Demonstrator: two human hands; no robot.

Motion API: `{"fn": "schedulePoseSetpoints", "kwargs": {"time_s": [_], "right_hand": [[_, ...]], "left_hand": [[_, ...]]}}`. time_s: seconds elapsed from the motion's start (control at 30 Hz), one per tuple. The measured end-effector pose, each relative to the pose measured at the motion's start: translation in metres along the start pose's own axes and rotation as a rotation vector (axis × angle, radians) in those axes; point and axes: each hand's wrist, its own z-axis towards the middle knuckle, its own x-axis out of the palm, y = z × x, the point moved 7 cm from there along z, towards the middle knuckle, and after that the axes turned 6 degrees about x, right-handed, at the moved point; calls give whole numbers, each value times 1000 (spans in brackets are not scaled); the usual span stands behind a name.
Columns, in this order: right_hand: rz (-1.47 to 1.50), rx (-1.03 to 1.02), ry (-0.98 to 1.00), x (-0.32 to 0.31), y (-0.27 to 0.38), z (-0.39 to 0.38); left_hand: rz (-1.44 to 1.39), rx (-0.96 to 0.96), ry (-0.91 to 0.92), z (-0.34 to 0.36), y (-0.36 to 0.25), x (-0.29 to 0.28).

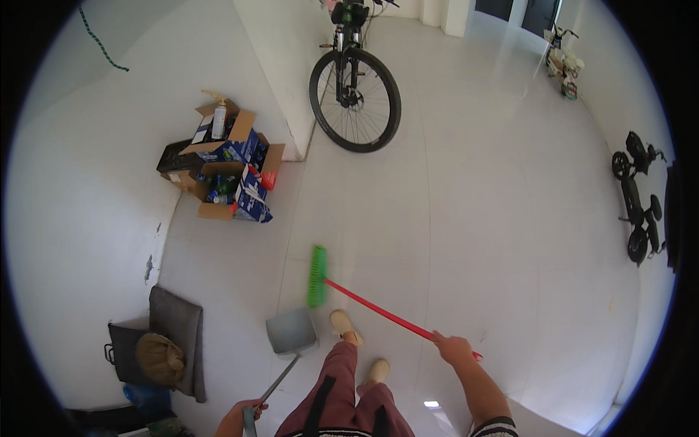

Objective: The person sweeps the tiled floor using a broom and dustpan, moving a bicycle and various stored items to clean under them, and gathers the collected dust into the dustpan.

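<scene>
Head view: the broom (pixel 380 309) lies ahead and to the left of the right hand (pixel 454 349), its red handle slanting from that hand to the green head (pixel 317 275).
Broom head: it is long and narrow; its long axis runs roughly fore-and-aft, across the line of the handle.
Right hand: closed round the handle near its upper end, a short red stub showing past the fist.
Dustpan (pixel 291 331): grey, just beside the broom head's near end, on the person's side and a little left; whether they touch, I cannot tell. Its handle slopes back and left.
Left hand (pixel 237 418): fingers curled round the dustpan's handle near the lower edge; it is the nearer hand to the pan.
Shoes (pixel 342 325): one stands just right of the pan, the other farther back and right.
Left wall side: a grey mat (pixel 188 342) leans beside a dark bag (pixel 124 357); farther ahead sit open boxes (pixel 253 200) with bottles (pixel 223 186).
Bicycle (pixel 355 98): well ahead, front wheel facing the person.
Right wall side: a black scooter (pixel 635 207), well apart from the broom.
</scene>
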Motion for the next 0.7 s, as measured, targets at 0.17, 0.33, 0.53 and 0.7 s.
{"fn": "schedulePoseSetpoints", "kwargs": {"time_s": [0.17, 0.33, 0.53, 0.7], "right_hand": [[-25, 379, 23, -52, -108, -2], [67, 447, -62, -125, -100, 36], [165, 246, -11, -176, -3, 168], [121, -76, -28, -204, 88, 322]], "left_hand": [[678, 372, 237, -52, -86, 99], [852, 668, 86, -154, -174, 212], [614, 629, 106, -103, -227, 211], [563, 417, -28, -75, -280, 263]]}}
